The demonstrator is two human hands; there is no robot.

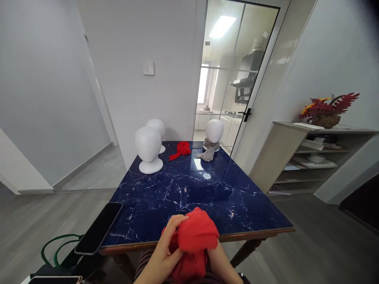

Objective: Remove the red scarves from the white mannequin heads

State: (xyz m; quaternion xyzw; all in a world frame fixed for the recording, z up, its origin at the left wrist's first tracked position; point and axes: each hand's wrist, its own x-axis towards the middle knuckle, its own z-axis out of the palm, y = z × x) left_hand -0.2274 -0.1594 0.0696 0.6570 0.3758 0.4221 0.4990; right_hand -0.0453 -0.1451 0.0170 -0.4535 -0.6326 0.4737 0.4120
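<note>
A bunched red scarf (198, 232) is held up at the table's near edge, between my two hands. My left hand (167, 244) is closed on its left side, the thumb low and the fingers over the top. My right hand (220, 258) grips it from the right, with its fingers hidden behind the folds. On the far side of the table, a second red scarf (182, 148) lies in a knotted heap with one end trailing left. A white mannequin head (214, 131) at the back right has a grey scarf (209, 152) wrapped around its neck.
Two bare white mannequin heads, a front one (148, 146) and a rear one (156, 125), stand at the back left of the dark blue marbled table (177, 193). A phone (99, 228) overhangs the left edge. Beyond are a glass door (227, 71) and a shelf unit (281, 157).
</note>
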